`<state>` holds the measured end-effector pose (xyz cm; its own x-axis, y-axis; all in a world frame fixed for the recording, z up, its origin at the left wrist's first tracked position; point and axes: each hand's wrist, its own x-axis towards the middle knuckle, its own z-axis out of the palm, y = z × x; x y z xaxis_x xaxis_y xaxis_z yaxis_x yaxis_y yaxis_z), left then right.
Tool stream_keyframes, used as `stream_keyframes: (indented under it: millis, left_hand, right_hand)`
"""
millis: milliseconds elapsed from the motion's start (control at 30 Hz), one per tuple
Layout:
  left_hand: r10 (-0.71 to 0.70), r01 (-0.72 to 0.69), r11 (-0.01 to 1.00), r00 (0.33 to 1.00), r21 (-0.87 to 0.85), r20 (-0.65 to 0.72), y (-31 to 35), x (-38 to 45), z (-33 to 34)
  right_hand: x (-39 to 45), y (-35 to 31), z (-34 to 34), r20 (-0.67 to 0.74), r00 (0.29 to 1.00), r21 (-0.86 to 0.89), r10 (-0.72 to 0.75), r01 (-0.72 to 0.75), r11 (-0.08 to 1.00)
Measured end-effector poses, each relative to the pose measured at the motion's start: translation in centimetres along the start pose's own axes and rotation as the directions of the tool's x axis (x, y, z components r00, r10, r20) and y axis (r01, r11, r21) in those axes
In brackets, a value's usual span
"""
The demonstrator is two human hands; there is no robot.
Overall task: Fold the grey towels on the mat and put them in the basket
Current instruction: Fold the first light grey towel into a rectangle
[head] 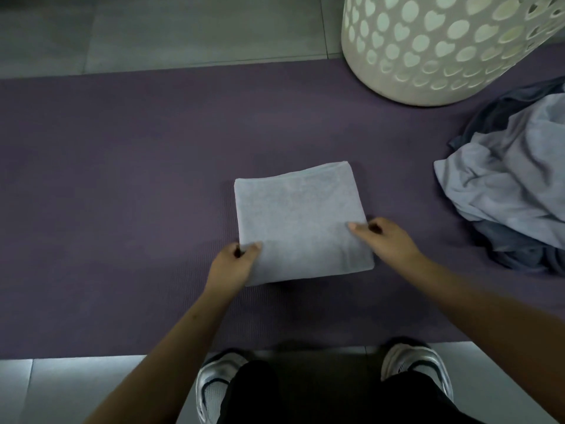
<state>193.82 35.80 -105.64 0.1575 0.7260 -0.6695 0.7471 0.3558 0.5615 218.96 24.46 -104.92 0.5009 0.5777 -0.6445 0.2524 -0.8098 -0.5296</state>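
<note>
Meanwhile, on the floor: a person crouches over a purple foam mat [122, 209], both bare arms reaching forward.
Towel: a pale grey terry towel, folded into a neat rectangle [299, 221], lies flat at the middle of the mat, its long sides slightly tilted.
Left hand: the left hand [234, 264] pinches the towel's near-left corner, thumb on top and fingers curled beneath the edge.
Right hand: the right hand [385, 237] grips the towel's right edge near the lower corner, thumb pressed on the cloth and fingers tucked under.
Basket: a tall cream plastic laundry basket with heart-shaped holes [443, 47] stands on the mat's far right side, well apart from the folded towel.
Pile: a loose heap of unfolded grey towels, light over darker ones [513, 185], sits at the right edge of the mat, just in front of the basket.
Feet: two white trainers with dark trim [412, 362] rest on the pale floor tiles [183, 32] at the mat's near edge, below black trousers [253, 393].
</note>
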Motion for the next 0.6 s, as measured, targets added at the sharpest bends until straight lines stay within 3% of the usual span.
stream_keyframes:
  millis: [100, 233, 333, 433, 533, 600]
  left_hand:
    - [0.049, -0.051, 0.998, 0.996, -0.027, -0.075, 0.1, -0.6, 0.1]
    - [0.165, -0.173, 0.985, 0.968, -0.024, -0.187, 0.4, -1.9, 1.0]
    - [0.21, -0.211, 0.977, 0.947, 0.021, -0.244, 0.4, -2.3, 1.4]
    - [0.215, -0.188, 0.973, 0.947, 0.133, -0.238, -0.1, -1.7, 1.6]
    - [0.204, -0.151, 0.958, 0.957, 0.244, -0.205, -1.2, -1.0, 2.0]
    - [0.193, -0.127, 0.946, 0.96, 0.298, -0.203, -1.8, -0.8, 2.3]
  right_hand:
    - [-1.0, 0.8, 0.7, 0.039, 0.997, -0.007, -0.072, 0.072, 0.997]
    - [-1.9, 0.6, 1.9, -0.158, 0.954, -0.024, -0.255, 0.254, 0.967]
    - [-2.3, 0.6, 2.6, -0.236, 0.95, 0.022, -0.203, 0.214, 0.977]
    - [-2.0, 0.7, 2.9, -0.245, 0.956, -0.245, -0.164, 0.103, 0.964]
    - [-0.9, 1.5, 3.2, -0.277, 0.938, -0.596, -0.21, 0.004, 0.803]
    - [-0.1, 2.5, 3.1, -0.299, 0.912, -0.661, -0.28, 0.014, 0.75]
